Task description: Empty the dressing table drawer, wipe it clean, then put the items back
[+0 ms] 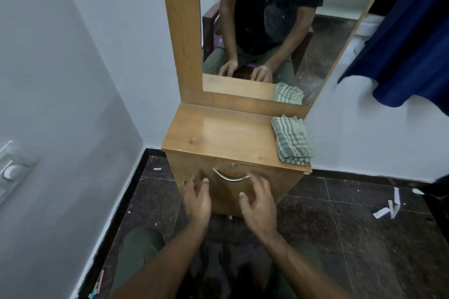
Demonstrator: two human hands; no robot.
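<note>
Drawer [233, 184]: shut, below surface [218, 133]. Left hand [196, 199] & right hand [258, 204]: grip apart, empty, near handle [230, 176]. Pull handle centre, straight (cloth [291, 141] waits on top).

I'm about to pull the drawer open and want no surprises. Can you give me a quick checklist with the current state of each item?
1. Curved metal handle unobstructed: ok, nothing covers it.
2. Left hand and right hand free: ok, both open and empty, apart from the handle.
3. Wooden drawer front shut: ok, flush.
4. Round keyhole lock unlocked: cannot tell; no key visible.
5. Folded green striped cloth ready: ok, on the wooden tabletop, right side.
6. Drawer contents: cannot tell, hidden.
</note>
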